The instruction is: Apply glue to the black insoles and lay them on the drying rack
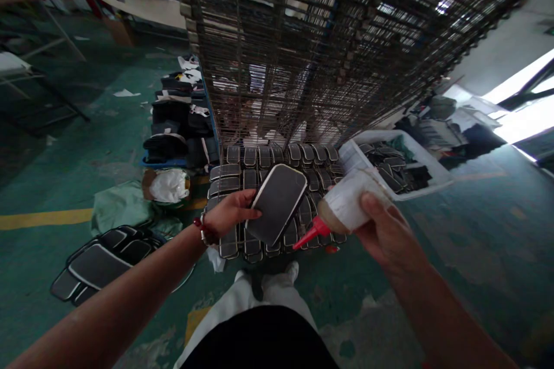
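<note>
In my left hand (237,209) is a dark rounded-rectangular panel (279,202) with a pale edge, pinched at its left side between thumb and fingers. My right hand (383,228) is wrapped round a squeeze glue bottle (348,202) with a whitish covered body. Its red nozzle (312,233) points down and left, close to the panel's lower right edge; whether it touches, I cannot tell. Below both hands lie rows of similar dark panels (227,184) with pale edges, laid out at the foot of a wire rack.
The tall stack of wire racks (277,40) rises just ahead. On the right stands a white bin (433,181) of dark pieces. To the left are stacked dark parts (168,121), an open container with white material (168,186), and a pile of larger panels (101,265) on the green floor.
</note>
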`<state>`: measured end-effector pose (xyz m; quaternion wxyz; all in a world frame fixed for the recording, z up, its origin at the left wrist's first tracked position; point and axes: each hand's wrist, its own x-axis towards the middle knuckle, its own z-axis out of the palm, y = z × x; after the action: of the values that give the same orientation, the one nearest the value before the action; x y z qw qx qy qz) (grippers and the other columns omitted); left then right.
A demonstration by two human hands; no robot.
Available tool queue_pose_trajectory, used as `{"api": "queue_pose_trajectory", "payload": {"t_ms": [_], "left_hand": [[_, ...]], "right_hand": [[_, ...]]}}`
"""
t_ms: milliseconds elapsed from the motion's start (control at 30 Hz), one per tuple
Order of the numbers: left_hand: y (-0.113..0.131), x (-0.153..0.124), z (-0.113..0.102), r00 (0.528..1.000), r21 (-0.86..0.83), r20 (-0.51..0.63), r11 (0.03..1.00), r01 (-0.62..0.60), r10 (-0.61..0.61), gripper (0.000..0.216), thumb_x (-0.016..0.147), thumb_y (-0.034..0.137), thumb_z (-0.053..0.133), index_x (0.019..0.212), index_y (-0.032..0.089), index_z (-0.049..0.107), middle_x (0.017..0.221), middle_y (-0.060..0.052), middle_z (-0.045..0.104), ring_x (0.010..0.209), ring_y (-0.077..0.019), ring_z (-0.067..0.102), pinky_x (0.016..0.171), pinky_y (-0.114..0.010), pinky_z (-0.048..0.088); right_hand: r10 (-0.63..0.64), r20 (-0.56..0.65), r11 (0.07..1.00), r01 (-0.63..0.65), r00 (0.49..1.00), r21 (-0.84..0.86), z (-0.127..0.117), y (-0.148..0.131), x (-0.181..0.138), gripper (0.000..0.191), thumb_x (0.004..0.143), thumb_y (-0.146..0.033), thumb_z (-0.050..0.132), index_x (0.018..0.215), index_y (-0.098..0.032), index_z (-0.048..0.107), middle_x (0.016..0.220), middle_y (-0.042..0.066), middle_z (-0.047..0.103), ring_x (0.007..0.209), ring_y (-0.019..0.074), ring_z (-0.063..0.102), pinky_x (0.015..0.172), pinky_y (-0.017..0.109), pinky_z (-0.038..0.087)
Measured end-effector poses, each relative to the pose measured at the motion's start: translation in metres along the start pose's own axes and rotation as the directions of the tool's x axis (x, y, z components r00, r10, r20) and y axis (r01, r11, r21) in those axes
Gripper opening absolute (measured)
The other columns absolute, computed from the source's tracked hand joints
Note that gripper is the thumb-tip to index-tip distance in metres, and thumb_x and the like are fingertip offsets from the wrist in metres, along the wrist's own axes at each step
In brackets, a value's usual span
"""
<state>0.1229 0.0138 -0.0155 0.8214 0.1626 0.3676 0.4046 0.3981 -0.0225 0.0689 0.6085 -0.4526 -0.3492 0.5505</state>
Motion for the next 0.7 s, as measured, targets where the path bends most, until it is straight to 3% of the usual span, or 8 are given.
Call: {"api": "queue_pose_trajectory", "payload": {"t_ms": [100,233,400,567,700], "left_hand": [[0.002,-0.008,0.002,1.000,0.037,0.004,0.999,0.023,-0.023,0.054,0.063,-0.027,0.062,0.095,0.014,0.076,0.082,-0.007,0.079,0.067,-0.0205,0.077,0.062,-0.026,0.062],[0.004,-0.018,0.001,0.994,-0.047,-0.019,0.993,0.111,-0.112,0.064,0.063,-0.029,0.055,0.103,0.016,0.077,0.086,-0.007,0.079,0.073,-0.0239,0.079,0.065,-0.031,0.064],[0.005,-0.026,-0.004,0.986,0.008,-0.019,0.986,0.169,-0.168,0.068,0.063,-0.027,0.057,0.109,0.018,0.077,0.087,-0.009,0.080,0.077,-0.0272,0.080,0.066,-0.034,0.065],[0.005,-0.029,-0.008,0.982,0.098,0.010,0.977,0.187,-0.189,0.063,0.063,-0.028,0.060,0.104,0.016,0.079,0.083,-0.010,0.080,0.065,-0.0249,0.078,0.060,-0.031,0.063],[0.006,-0.029,-0.009,0.978,0.019,0.001,0.978,0.208,-0.208,0.062,0.064,-0.029,0.058,0.103,0.015,0.080,0.081,-0.009,0.079,0.064,-0.0261,0.077,0.058,-0.032,0.062]], "right_hand": [[-0.233,-0.042,0.972,0.233,0.972,-0.018,-0.002,-0.020,0.020,0.045,0.066,-0.042,0.100,0.098,-0.024,0.074,0.090,0.003,0.076,0.080,0.0194,0.073,0.062,0.025,0.062],[-0.373,0.011,0.924,0.373,0.928,-0.090,-0.006,-0.039,0.041,0.035,0.070,-0.041,0.097,0.090,-0.025,0.073,0.094,0.003,0.075,0.093,0.0215,0.073,0.073,0.029,0.064],[-0.402,0.093,0.903,0.411,0.911,-0.125,-0.002,-0.042,0.049,0.034,0.069,-0.041,0.097,0.086,-0.024,0.074,0.084,0.002,0.070,0.100,0.0240,0.071,0.073,0.029,0.063],[-0.401,0.118,0.901,0.414,0.909,-0.129,0.001,-0.034,0.051,0.037,0.071,-0.044,0.094,0.091,-0.021,0.074,0.081,0.001,0.069,0.083,0.0211,0.070,0.065,0.030,0.062],[-0.367,0.097,0.916,0.377,0.925,-0.138,-0.004,-0.030,0.050,0.039,0.070,-0.043,0.095,0.095,-0.021,0.074,0.081,0.001,0.069,0.074,0.0183,0.068,0.062,0.029,0.060]]}}
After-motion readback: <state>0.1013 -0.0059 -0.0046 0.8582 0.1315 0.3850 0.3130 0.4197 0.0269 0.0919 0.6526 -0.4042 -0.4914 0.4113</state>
